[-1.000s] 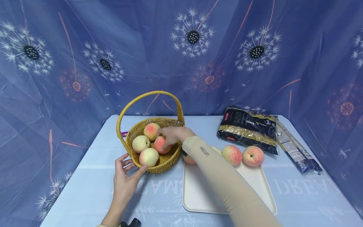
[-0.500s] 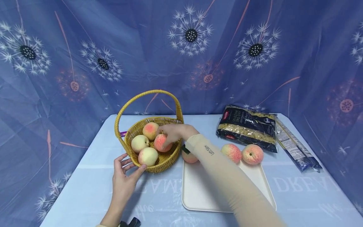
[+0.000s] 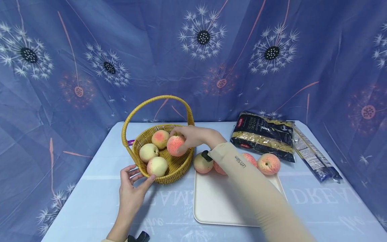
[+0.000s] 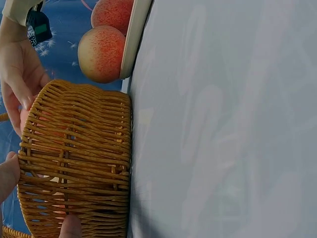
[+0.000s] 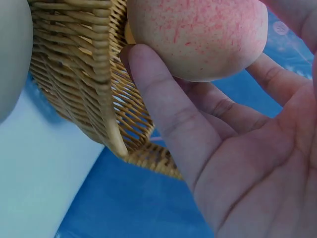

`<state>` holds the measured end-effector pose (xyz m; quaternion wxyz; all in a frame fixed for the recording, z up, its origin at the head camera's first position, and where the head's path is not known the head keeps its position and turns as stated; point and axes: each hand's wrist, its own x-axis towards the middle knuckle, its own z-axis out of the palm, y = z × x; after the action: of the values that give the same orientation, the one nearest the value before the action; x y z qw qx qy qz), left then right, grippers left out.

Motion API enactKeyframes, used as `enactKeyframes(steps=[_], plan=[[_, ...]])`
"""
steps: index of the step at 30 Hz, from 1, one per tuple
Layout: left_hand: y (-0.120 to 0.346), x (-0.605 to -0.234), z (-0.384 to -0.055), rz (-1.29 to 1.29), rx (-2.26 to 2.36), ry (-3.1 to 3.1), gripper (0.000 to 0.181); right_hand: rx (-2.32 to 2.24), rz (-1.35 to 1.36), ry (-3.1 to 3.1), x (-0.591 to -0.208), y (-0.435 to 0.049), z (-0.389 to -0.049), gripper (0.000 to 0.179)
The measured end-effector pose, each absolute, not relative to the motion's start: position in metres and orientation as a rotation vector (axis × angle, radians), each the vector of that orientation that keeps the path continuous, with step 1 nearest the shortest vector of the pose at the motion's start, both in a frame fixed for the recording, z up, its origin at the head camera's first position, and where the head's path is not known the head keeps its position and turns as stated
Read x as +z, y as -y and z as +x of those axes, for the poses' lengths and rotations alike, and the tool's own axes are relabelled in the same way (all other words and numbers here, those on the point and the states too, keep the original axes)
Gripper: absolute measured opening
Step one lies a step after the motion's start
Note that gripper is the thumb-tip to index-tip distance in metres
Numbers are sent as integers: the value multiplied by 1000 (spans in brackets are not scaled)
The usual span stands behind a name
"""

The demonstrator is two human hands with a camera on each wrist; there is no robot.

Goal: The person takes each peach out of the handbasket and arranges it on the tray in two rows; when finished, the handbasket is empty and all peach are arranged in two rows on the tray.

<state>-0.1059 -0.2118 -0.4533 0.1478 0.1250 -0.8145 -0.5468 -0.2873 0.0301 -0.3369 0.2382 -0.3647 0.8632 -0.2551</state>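
In the head view my right hand (image 3: 199, 136) holds a red-flushed peach (image 3: 175, 146) between thumb and fingers, over the right part of a wicker basket (image 3: 176, 174). The right wrist view shows the fingers curled about that peach (image 5: 198, 39), close to the basket's rim. Three more peaches lie in the basket, among them a pale one (image 3: 158, 166) near the front rim. My left hand (image 3: 132, 190) grips the basket's front left, its thumb at the rim. In the left wrist view its fingertips touch the woven wall (image 4: 79, 158).
Right of the basket stands a white tray (image 3: 223, 208) with several peaches along its back edge, including a red one (image 3: 268, 164); my right sleeve crosses over it. A black pasta bag (image 3: 263, 136) and narrow packets (image 3: 314, 154) lie at the back right. A patterned cloth hangs behind.
My right hand has risen slightly and shifted right, lifting the peach up from among the others in the basket. The left hand keeps its hold on the basket.
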Motion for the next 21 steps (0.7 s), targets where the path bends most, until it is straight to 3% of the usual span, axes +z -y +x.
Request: enactKeyframes(steps=[11,21], plan=[[212,-454,-107,333,-1585,2331,64,-852,-1003,-2352,-324,-61,-275,66],[213,-454,-106,340,-1564,2339,65,-985,-969,-2339,-321,-92,-257,63]])
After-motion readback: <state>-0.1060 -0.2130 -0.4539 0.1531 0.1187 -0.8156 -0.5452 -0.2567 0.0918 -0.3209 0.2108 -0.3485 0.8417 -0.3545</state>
